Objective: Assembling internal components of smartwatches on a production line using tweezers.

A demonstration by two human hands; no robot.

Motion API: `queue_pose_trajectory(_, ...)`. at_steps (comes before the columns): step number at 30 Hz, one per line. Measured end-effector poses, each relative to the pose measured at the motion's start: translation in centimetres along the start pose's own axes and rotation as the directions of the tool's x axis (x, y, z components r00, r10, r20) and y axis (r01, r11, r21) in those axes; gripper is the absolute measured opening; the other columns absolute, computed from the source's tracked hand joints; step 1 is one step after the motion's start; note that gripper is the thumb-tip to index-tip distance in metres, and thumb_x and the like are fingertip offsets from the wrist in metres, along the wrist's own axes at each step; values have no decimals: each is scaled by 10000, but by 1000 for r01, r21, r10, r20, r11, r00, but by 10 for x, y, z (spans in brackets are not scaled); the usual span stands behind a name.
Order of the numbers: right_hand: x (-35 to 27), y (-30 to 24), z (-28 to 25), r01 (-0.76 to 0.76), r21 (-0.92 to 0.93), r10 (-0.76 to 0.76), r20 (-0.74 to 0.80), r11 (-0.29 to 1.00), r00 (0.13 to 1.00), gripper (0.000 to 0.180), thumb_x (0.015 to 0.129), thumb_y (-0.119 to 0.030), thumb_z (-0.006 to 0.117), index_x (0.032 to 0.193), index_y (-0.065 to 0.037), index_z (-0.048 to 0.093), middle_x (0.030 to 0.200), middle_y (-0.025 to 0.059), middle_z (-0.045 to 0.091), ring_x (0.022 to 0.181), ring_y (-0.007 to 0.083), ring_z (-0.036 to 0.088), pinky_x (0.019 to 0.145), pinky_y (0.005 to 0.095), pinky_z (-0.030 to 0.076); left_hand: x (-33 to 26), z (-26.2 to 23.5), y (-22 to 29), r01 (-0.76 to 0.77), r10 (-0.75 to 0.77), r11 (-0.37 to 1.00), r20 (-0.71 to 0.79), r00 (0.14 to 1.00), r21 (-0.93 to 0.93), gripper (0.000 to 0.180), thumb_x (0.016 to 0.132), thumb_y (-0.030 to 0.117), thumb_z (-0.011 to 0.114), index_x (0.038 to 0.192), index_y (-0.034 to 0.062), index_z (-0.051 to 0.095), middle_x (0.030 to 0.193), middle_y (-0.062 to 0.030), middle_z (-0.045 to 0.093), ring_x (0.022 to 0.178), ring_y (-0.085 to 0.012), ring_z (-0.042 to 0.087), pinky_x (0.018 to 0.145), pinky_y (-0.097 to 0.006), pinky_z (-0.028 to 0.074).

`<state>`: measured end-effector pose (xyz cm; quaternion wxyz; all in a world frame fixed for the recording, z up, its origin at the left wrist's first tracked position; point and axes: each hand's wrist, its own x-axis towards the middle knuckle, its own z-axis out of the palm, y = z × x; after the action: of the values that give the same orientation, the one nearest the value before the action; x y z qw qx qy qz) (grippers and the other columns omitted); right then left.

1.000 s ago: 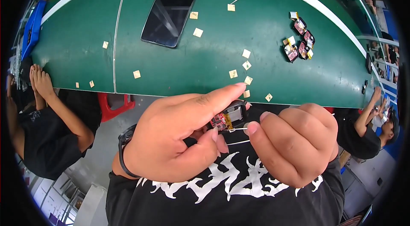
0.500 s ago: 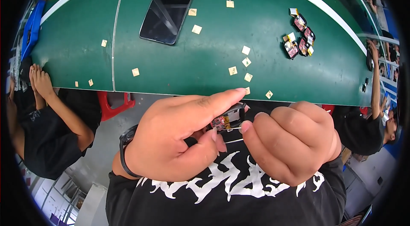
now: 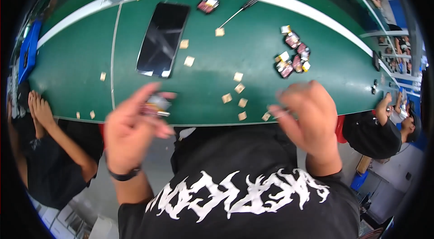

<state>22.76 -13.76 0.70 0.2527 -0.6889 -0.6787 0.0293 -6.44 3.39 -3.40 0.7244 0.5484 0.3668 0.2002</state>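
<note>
In my left hand (image 3: 133, 126), blurred by motion, is a small black-cased electronic device (image 3: 156, 105) with its inside parts showing, held between thumb and fingers above the table's near edge. A short bright strip shows at its lower side. Off to the right, my right hand (image 3: 309, 114) is raised over the near edge, its fingers curled and its thumb pointing left. Motion smears its fingertips, so whether anything thin is in them cannot be made out. Nearest to it lies a small pale square piece (image 3: 266, 116).
Several similar opened devices (image 3: 291, 53) cluster at the right of the green table (image 3: 203, 99); another device (image 3: 208, 5) lies at the back. A large black phone (image 3: 163, 40), a screwdriver (image 3: 239, 11) and several pale squares (image 3: 189, 61) lie about. A person's clasped hands (image 3: 41, 108) are at left.
My hands have moved apart: the left went left with the device, the right moved up and away from it. The view has shifted, with more of the table's far side showing.
</note>
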Motion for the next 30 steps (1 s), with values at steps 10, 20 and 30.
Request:
queue_pose_trajectory(10, -33, 58, 41, -512, -99, 506, -83, 853, 859, 503, 833, -260, 827, 1237, -40, 623, 1107, 133, 627, 869, 327, 682, 715, 413, 553, 1, -244, -54, 16, 138, 979, -722, 677, 203, 480, 1039, 57, 531, 1512, 17, 461, 1145, -59, 622, 815, -74, 650, 679, -187, 529)
queue_pose_trajectory(20, -17, 61, 41, -748, 190, 722, 194, 636, 664, 506, 779, -189, 866, 1187, -2, 633, 747, 56, 592, 657, 184, 585, 625, 327, 490, 22, 8, -31, -164, 485, 776, -411, 772, 609, 319, 1021, 156, 614, 1295, -6, 630, 1168, -50, 639, 838, -82, 563, 723, -232, 470)
queue_pose_trajectory(30, -16, -8, 39, -561, 758, 559, 321, 333, 765, 574, 852, -24, 797, 1326, -22, 475, 905, -13, 527, 770, 37, 476, 694, 202, 431, 45, 125, -46, 248, -46, 782, 344, 938, -572, 479, 1084, 131, 485, 1526, 22, 337, 1490, -245, 483, 1171, -220, 647, 1004, -354, 530)
